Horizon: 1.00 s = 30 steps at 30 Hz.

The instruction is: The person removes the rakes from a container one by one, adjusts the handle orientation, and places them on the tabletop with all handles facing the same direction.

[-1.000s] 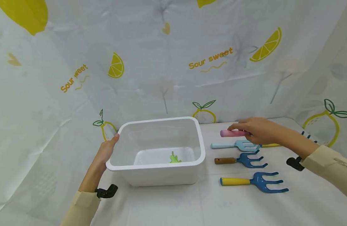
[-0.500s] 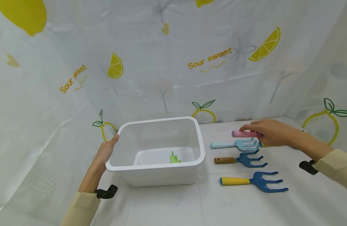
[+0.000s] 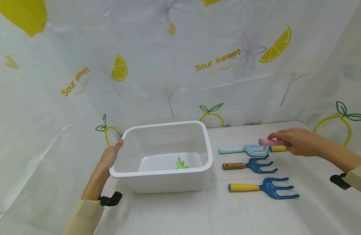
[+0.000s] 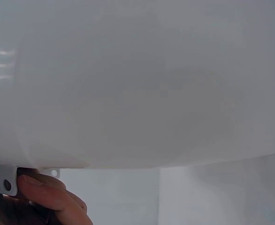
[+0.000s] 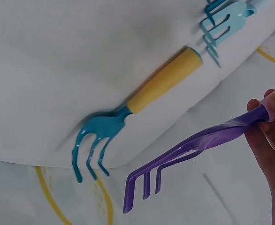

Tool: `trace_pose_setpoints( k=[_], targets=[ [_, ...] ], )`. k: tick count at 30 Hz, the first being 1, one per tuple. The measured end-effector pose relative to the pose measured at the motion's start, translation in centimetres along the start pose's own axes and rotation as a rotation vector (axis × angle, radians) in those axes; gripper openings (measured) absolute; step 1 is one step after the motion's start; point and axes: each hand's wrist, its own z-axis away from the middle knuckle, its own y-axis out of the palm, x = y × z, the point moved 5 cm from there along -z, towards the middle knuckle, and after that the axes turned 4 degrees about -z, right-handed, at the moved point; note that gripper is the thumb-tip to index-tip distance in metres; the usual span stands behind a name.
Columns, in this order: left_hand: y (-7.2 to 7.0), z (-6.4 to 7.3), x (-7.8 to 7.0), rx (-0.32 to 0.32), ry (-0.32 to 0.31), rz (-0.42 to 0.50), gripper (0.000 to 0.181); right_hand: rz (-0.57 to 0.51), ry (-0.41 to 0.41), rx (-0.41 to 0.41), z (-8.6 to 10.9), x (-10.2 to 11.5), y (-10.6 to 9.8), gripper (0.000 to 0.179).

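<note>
My left hand (image 3: 110,157) grips the left rim of a white plastic tub (image 3: 162,174), thumb on the edge. Curled fingers (image 4: 53,194) show under the rim in the left wrist view. My right hand (image 3: 305,142) holds a hand rake by its pink handle (image 3: 271,142), above the cloth. Its purple tines (image 5: 147,183) point down in the right wrist view. Below it lies a yellow-handled rake (image 5: 165,82) with teal-blue tines, partly hidden in the head view. Left of that is a light blue rake (image 3: 252,150).
A wooden-handled blue rake (image 3: 256,165) and another yellow-handled blue rake (image 3: 271,188) lie nearer on the white cloth (image 3: 227,215). Something small and bright green (image 3: 181,164) lies inside the tub. A lemon-printed sheet (image 3: 157,81) hangs behind.
My right hand has moved to the right with the pink-handled rake, uncovering the yellow handle beside the light blue rake. The left hand and the tub stay in place.
</note>
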Motion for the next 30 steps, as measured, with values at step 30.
trace_pose_setpoints(
  k=[30],
  targets=[
    [-0.1,0.0,-0.1,-0.007,0.007,0.002,0.078,0.001,0.154,0.152,5.7,-5.8,8.3,0.042]
  ],
)
